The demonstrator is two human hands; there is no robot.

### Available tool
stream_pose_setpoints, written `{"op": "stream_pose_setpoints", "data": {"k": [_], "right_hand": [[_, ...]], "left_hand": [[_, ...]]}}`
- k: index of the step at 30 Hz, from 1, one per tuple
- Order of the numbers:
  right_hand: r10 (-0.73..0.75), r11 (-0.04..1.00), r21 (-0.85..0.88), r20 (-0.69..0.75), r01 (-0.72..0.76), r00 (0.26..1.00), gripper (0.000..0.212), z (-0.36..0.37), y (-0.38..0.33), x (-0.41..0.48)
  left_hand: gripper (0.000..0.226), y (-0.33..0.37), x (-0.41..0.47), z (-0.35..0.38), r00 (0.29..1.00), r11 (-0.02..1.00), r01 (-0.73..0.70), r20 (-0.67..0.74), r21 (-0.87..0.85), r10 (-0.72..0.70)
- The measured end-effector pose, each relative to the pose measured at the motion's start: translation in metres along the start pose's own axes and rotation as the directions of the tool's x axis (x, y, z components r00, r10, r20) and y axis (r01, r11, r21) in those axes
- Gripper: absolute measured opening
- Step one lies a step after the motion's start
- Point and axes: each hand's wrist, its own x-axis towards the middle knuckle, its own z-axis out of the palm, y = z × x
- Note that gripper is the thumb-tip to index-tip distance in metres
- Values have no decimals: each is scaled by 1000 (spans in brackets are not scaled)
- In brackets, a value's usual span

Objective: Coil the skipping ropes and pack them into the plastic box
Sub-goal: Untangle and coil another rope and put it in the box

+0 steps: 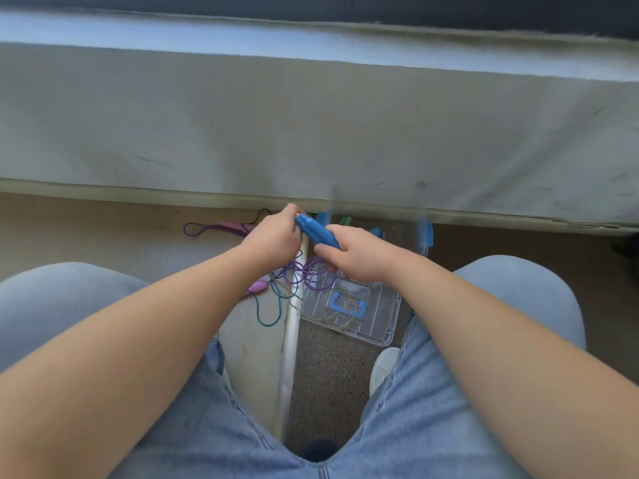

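**Skipping-rope handle gripped at both ends, above the tangle on the floor**

Blue skipping-rope handle (317, 232) is held up between both hands, above the floor and in front of the seated person's knees. Blur makes it hard to tell whether it is one handle or two pressed together. The left hand (276, 236) grips the far end, fingers curled round the tip. The right hand (359, 255) clamps the near end, with the fingers wrapped over it and the thumb underneath.

Under the hands, a purple rope (313, 273) lies in loose loops on the floor, and some of them reach over the far corner of a clear plastic lid (380, 305) with a blue grip. A thin yellowish cord (340, 318) trails across that lid. To the left, a teal rope (273, 311) curls beside a pink handle (257, 288).

The clear plastic box (423, 248), with blue latches, stands just beyond the right hand and is mostly hidden by it. A green handle (345, 221) shows past the knuckles. A white shoe (382, 368) rests near the lid.
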Motion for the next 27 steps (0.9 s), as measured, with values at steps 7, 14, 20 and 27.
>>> {"op": "stream_pose_setpoints", "data": {"k": [7, 14, 20, 27], "right_hand": [[-4, 979, 205, 54, -7, 999, 14, 3, -6, 1], [23, 953, 301, 72, -44, 997, 12, 3, -6, 0], [64, 904, 414, 109, -104, 992, 13, 4, -6, -1], [75, 892, 432, 147, -132, 986, 13, 5, -3, 0]], "left_hand": [[29, -6, -1, -2, 992, 1000, -27, -121, -8, 26], [29, 2, -6, 0, 997, 995, 61, -56, 75, -57], [40, 2, 0, 2, 993, 997, 75, -91, -12, -76], [43, 1, 1, -1, 998, 997, 46, -55, 57, -43]]}}
